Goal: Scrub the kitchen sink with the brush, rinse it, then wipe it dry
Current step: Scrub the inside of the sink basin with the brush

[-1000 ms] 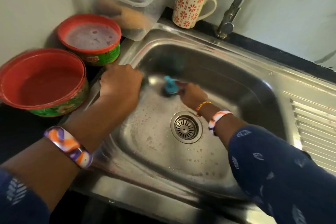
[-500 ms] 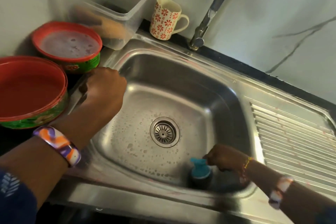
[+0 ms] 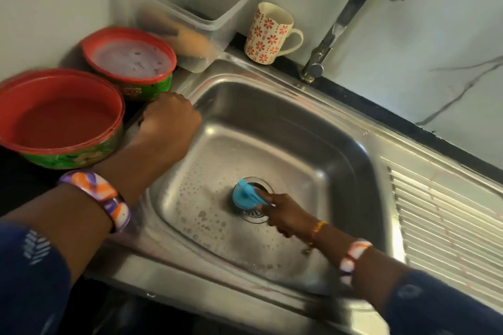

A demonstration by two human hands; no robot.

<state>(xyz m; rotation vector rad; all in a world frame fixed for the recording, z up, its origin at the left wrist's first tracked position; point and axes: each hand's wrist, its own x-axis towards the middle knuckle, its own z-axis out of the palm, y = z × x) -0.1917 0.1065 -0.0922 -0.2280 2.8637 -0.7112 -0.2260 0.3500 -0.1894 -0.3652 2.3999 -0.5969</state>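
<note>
Nearby, mug point(image 3: 268, 32), tubs point(image 3: 61, 117); right hand point(image 3: 285, 216) grip clamps brush point(image 3: 246, 196); left hand point(image 3: 168, 125) fisted.

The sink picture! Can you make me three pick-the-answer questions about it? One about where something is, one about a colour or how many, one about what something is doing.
1. Where is the blue brush?
A. over the drain
B. in the mug
C. on the drainboard

2. How many red-rimmed tubs stand left of the sink?
A. one
B. two
C. four

3. What is the tap doing?
A. pouring water
B. dripping foam
C. not running

Answers: 1 A, the right hand holds it on the drain. 2 B, near tub and far tub. 3 C, no stream shows below the spout.
</note>
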